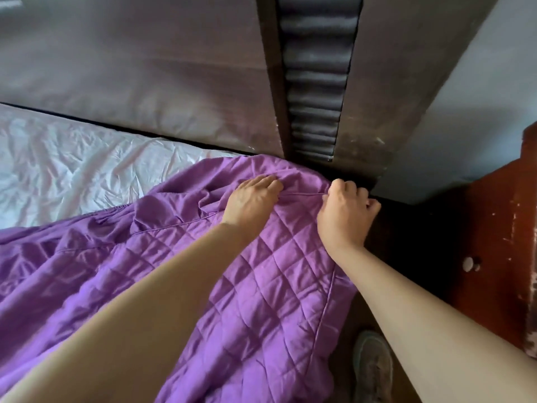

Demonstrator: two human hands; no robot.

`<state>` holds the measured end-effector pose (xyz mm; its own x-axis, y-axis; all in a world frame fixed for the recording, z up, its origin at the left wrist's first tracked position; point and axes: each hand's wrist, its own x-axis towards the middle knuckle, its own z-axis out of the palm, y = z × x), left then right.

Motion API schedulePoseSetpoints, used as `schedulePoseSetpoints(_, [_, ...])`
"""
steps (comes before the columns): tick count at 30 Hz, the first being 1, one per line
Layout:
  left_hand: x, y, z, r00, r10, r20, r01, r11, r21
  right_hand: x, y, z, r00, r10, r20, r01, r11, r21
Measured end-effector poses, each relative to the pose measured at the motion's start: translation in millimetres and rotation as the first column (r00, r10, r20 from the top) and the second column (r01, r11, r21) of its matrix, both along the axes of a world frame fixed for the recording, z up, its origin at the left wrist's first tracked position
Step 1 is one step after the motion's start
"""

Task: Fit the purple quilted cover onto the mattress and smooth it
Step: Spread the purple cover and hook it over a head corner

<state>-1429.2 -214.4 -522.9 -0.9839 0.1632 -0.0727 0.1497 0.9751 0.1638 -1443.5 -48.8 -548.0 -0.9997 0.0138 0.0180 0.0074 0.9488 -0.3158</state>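
Head view: purple quilted cover [261, 286] bunched over mattress [58, 170] corner by headboard [145, 82]. Left hand [250, 202] grips a fold; right hand [347, 216] clenched on the cover's edge.

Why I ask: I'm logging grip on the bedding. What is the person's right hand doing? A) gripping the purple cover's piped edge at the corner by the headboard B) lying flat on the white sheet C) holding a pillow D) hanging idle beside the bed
A: the right hand has its fingers curled round the piped edge of the purple quilted cover beside the headboard.
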Motion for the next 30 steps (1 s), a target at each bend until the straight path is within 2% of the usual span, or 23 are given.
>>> schedulePoseSetpoints(4, [48, -54, 9, 0.996, -0.016, -0.093, 0.014, 1.0, -0.021, 12, -10, 13, 0.975, 0.171, -0.144, -0.161, 0.984, 0.077])
schedulePoseSetpoints(9, [101, -147, 31, 0.954, 0.285, -0.093, -0.288, 0.957, -0.023, 25, -71, 27, 0.809, 0.499, -0.311, -0.5, 0.862, 0.082])
schedulePoseSetpoints(12, [125, -191, 39, 0.899, 0.438, -0.005, -0.435, 0.891, -0.126, 33, -120, 35, 0.714, 0.635, -0.296, -0.634, 0.765, 0.111])
schedulePoseSetpoints(16, [140, -219, 42, 0.821, 0.565, 0.083, -0.529, 0.806, -0.266, 43, -180, 40, 0.587, 0.77, -0.251, -0.75, 0.634, 0.191])
schedulePoseSetpoints(19, [140, -235, 38, 0.793, 0.603, 0.083, -0.531, 0.752, -0.389, 43, -216, 38, 0.494, 0.855, -0.158, -0.8, 0.518, 0.303])
schedulePoseSetpoints(24, [146, -263, 31, 0.803, 0.584, 0.116, -0.432, 0.705, -0.563, 36, -250, 20, 0.321, 0.947, 0.031, -0.836, 0.268, 0.479])
schedulePoseSetpoints(27, [147, -272, 30, 0.802, 0.579, 0.147, -0.371, 0.675, -0.638, 34, -258, 17, 0.315, 0.947, 0.057, -0.817, 0.241, 0.524])
schedulePoseSetpoints(30, [146, -273, 30, 0.789, 0.594, 0.155, -0.342, 0.635, -0.692, 34, -264, 12, 0.275, 0.962, -0.001, -0.812, 0.233, 0.536])
